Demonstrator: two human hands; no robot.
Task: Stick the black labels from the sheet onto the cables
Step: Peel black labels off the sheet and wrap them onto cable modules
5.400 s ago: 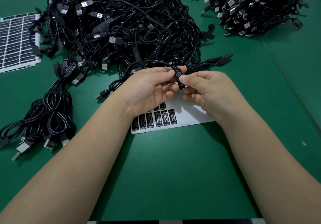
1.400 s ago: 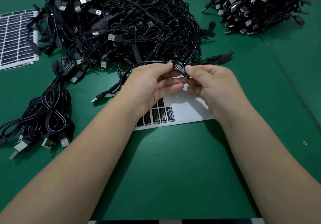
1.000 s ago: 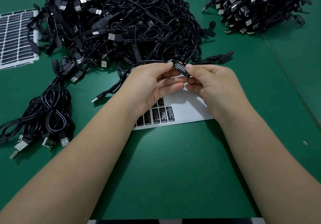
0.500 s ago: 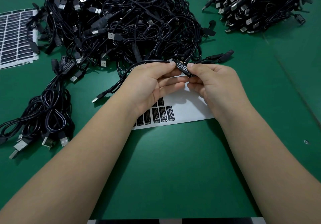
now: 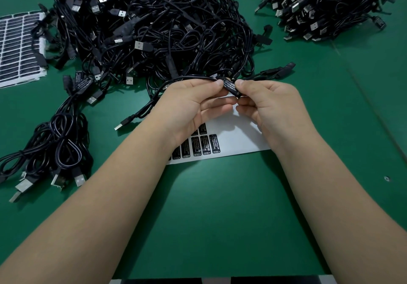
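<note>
Both grips pinching slim labelled controller (image 5: 230,87)

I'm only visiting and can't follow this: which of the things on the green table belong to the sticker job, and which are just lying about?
In use:
- left hand and right hand, pinching the labelled cable
- label sheet
- big cable pile
- small cable bunch

Lying about:
- spare label sheets
- second cable heap
</note>
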